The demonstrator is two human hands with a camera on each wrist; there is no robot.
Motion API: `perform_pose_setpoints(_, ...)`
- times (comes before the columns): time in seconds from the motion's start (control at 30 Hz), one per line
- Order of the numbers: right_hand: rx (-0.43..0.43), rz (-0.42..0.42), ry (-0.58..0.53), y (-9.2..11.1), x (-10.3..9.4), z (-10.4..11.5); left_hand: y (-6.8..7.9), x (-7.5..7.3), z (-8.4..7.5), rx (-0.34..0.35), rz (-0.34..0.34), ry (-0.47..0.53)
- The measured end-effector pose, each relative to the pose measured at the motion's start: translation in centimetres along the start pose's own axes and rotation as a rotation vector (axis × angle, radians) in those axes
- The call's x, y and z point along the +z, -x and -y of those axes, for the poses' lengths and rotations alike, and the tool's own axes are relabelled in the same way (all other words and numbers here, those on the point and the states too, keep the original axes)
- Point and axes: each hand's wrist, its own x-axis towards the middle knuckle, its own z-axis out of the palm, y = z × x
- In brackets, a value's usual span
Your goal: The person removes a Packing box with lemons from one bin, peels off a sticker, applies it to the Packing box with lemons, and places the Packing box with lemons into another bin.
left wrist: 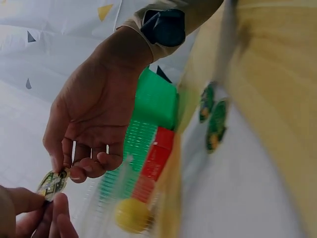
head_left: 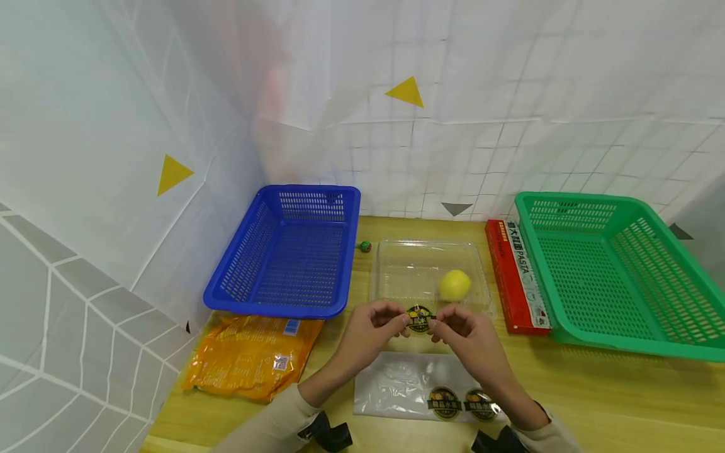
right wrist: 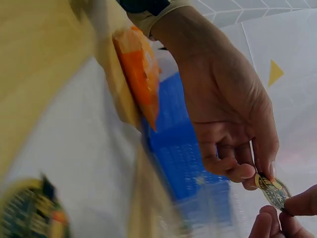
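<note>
Both hands meet above the table's front, each pinching one edge of a round dark-and-yellow sticker (head_left: 420,319). My left hand (head_left: 403,319) holds its left side, my right hand (head_left: 435,324) its right side. In the left wrist view the sticker (left wrist: 52,183) sits between fingertips of both hands; in the right wrist view the sticker (right wrist: 275,191) shows the same. Below the hands lies a glossy backing sheet (head_left: 396,384) with two more round stickers (head_left: 444,402). Just behind the hands stands a clear plastic box (head_left: 408,264) holding a yellow lemon (head_left: 455,284).
A blue basket (head_left: 289,251) stands at the back left and a green basket (head_left: 617,277) at the right. A red pasta box (head_left: 512,277) lies beside the green basket. An orange bag (head_left: 252,362) lies front left. A small red-green object (head_left: 365,246) rests behind the clear box.
</note>
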Motion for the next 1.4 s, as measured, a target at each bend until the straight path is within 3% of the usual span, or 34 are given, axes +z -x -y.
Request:
perform_pose_setpoints(0.4,-0.168,-0.133,0.212,-4.0,-1.7,2.2,-4.4,0.2,-2.0,0.040,-0.057,0.033)
perform_pose_setpoints(0.73,-0.132,-0.158,0.306,-6.7,-2.0,2.2,-7.3,0.0,-2.1,0.066,-0.122,-0.071)
perform_pose_setpoints(1.07,-0.119,-0.150,0.397,-8.5,-2.4,1.7,-8.8,0.1,-1.9,0.089,-0.145,-0.263)
perform_pose_setpoints(1.4,-0.207,-0.139,0.537,-10.0,-2.5,0.4,-10.6,0.3,-1.5,0.112,-0.127,-0.625)
